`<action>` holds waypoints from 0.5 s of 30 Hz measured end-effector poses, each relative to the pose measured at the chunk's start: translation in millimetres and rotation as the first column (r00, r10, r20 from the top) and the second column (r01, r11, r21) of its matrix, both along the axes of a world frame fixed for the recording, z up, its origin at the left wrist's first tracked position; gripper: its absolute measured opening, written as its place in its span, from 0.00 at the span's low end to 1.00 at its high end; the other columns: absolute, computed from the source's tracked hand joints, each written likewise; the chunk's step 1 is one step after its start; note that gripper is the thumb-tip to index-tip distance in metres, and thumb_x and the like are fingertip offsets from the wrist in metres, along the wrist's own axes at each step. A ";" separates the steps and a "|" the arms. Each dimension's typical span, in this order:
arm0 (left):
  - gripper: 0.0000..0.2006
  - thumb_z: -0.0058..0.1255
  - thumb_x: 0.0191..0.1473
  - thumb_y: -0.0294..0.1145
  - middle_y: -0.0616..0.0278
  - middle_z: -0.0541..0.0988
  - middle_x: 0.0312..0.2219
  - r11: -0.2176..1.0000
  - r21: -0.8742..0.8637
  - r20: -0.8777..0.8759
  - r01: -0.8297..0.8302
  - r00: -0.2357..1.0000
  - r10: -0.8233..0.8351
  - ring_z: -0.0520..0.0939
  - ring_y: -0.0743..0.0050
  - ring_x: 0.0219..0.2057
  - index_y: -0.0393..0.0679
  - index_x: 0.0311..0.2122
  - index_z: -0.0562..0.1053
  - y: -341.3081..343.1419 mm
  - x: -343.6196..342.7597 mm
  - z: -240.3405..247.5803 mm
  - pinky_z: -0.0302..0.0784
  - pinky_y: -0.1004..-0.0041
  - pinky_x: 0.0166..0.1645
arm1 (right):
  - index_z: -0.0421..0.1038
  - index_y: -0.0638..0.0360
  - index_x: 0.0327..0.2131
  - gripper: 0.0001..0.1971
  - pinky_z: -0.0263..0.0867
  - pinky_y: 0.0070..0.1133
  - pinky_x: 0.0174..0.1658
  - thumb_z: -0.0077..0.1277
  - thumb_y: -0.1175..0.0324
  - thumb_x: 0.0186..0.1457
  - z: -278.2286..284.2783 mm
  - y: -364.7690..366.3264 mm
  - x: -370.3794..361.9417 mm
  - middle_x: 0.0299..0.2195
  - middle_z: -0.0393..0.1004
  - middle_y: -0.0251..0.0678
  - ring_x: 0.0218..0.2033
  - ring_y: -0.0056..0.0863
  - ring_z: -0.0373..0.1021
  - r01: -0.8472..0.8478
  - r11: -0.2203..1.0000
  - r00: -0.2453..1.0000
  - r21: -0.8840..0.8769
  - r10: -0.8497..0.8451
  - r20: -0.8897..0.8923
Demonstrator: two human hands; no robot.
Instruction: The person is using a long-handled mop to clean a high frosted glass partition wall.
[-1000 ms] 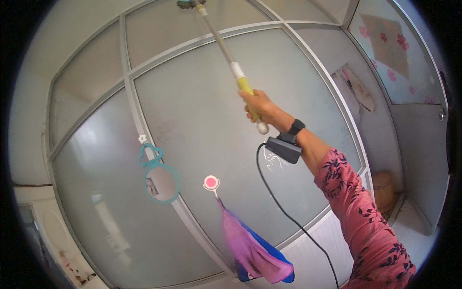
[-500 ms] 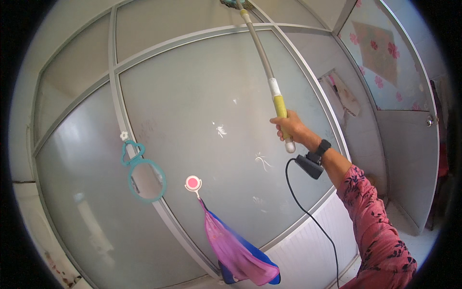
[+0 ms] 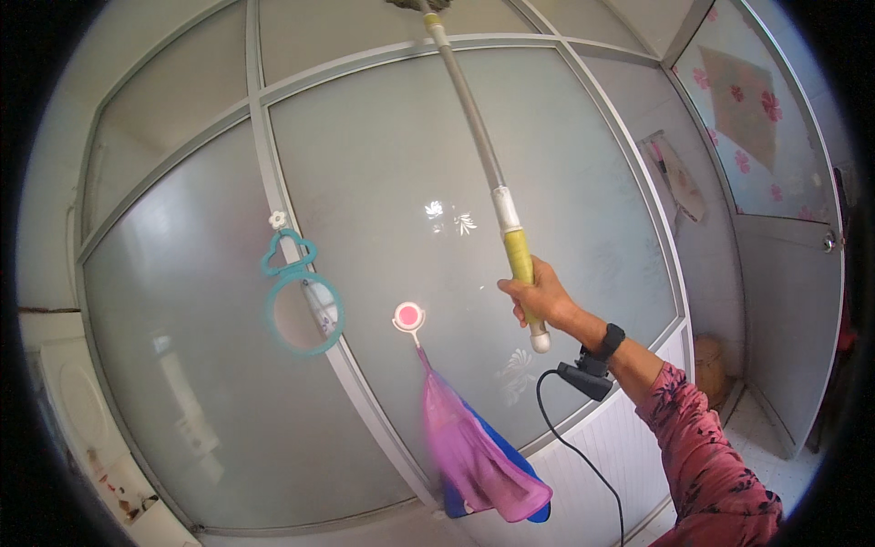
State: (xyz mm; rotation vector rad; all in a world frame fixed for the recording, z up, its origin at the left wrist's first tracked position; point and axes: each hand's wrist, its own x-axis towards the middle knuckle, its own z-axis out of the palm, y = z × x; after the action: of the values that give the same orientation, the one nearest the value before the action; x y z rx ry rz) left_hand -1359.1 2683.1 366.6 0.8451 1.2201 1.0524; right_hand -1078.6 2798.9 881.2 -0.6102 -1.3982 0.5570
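My right hand [image 3: 544,296] is wrapped round the yellow-covered lower grip of a long-handled mop [image 3: 472,118]. The pole slants up and to the left across a frosted glass partition [image 3: 383,146]. Its grey head [image 3: 419,5] is at the upper edge of the picture, partly cut off, by the upper panes. Whether the head touches the glass cannot be made out. A black strap with a small device [image 3: 585,376] and cable sits on my right wrist. No part of my left hand shows.
A teal-framed mirror [image 3: 305,314] hangs from a flower-shaped hook on the partition frame. Pink and blue cloths [image 3: 469,447] hang from a round hook [image 3: 409,316]. At the right stands an open door [image 3: 779,301] with a flowered pane. A brown container [image 3: 718,365] stands behind the partition's edge.
My right hand has come down and leftward against the glass, still gripping the mop. The mop head has shifted left along the upper panes. The whole view has swung slightly.
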 end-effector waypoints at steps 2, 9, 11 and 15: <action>0.13 0.37 0.50 0.43 0.65 0.67 0.22 0.999 -0.033 0.012 -0.037 0.999 0.037 0.66 0.75 0.25 0.44 0.33 0.66 -4.6 -3.7 -2.7 0.64 0.70 0.31 | 0.54 0.64 0.32 0.17 0.58 0.18 0.09 0.46 0.62 0.47 -2.8 -0.1 -17.9 0.13 0.59 0.31 0.08 0.19 0.59 -0.026 0.999 0.999 0.025 0.025 0.023; 0.13 0.37 0.50 0.43 0.65 0.68 0.22 0.968 -0.168 0.035 -0.184 0.981 0.192 0.67 0.75 0.24 0.45 0.33 0.65 -18.7 -21.3 12.3 0.64 0.70 0.30 | 0.57 0.63 0.29 0.18 0.54 0.17 0.09 0.40 0.54 0.50 -10.4 5.6 -72.7 0.11 0.59 0.31 0.07 0.18 0.58 -0.176 0.983 0.983 -0.057 0.179 0.038; 0.13 0.38 0.49 0.44 0.66 0.68 0.23 0.990 0.128 0.035 -0.062 0.998 0.058 0.67 0.76 0.25 0.46 0.35 0.65 -47.9 -17.0 59.0 0.65 0.72 0.30 | 0.58 0.63 0.29 0.18 0.54 0.16 0.09 0.41 0.54 0.49 -16.1 8.7 -78.0 0.11 0.59 0.30 0.07 0.17 0.58 -0.172 0.984 0.982 -0.039 0.174 0.072; 0.13 0.39 0.49 0.44 0.67 0.68 0.23 0.983 -0.122 0.062 -0.139 0.987 0.148 0.67 0.77 0.25 0.47 0.34 0.65 -27.1 -23.2 40.1 0.65 0.73 0.30 | 0.60 0.62 0.27 0.17 0.54 0.16 0.10 0.43 0.55 0.49 -29.3 19.0 -79.1 0.11 0.59 0.29 0.07 0.17 0.57 -0.148 0.989 0.988 0.010 0.147 0.037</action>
State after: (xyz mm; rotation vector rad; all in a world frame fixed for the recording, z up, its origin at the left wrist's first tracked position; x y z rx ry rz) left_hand -1382.3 2656.1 406.7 0.6319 1.2844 1.1057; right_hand -1157.8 2817.9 851.9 -0.5116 -1.4884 0.6573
